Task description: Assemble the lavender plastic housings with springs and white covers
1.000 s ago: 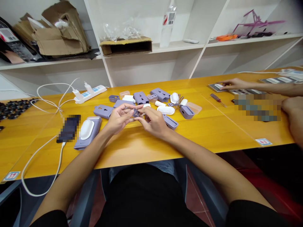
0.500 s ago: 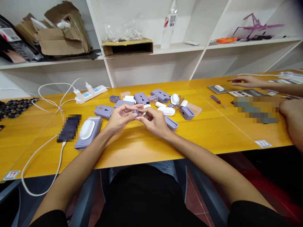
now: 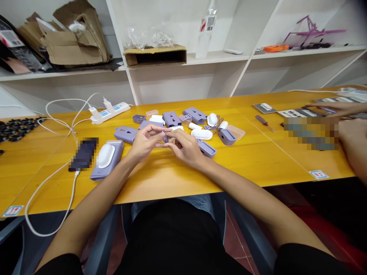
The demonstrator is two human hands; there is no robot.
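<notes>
My left hand point(image 3: 145, 143) and my right hand point(image 3: 185, 147) meet over the yellow table point(image 3: 160, 179), fingertips pinched together on a small purple part point(image 3: 165, 137) held between them. Behind the hands lie several purple plastic housings point(image 3: 171, 118) and white oval caps point(image 3: 202, 133). A larger purple device with a white oval pad point(image 3: 106, 158) rests left of my left wrist. A purple piece point(image 3: 207, 149) sits just right of my right hand.
A phone point(image 3: 83, 154) on a white cable lies at the left, near a power strip point(image 3: 109, 112). A screwdriver point(image 3: 263, 122) lies to the right, where another person's hand point(image 3: 332, 109) and arm work. Shelves with cardboard boxes point(image 3: 156, 55) stand behind.
My hands stay together on the small part, fingers shifting slightly. The other person's hand at the right has drawn back farther right.
</notes>
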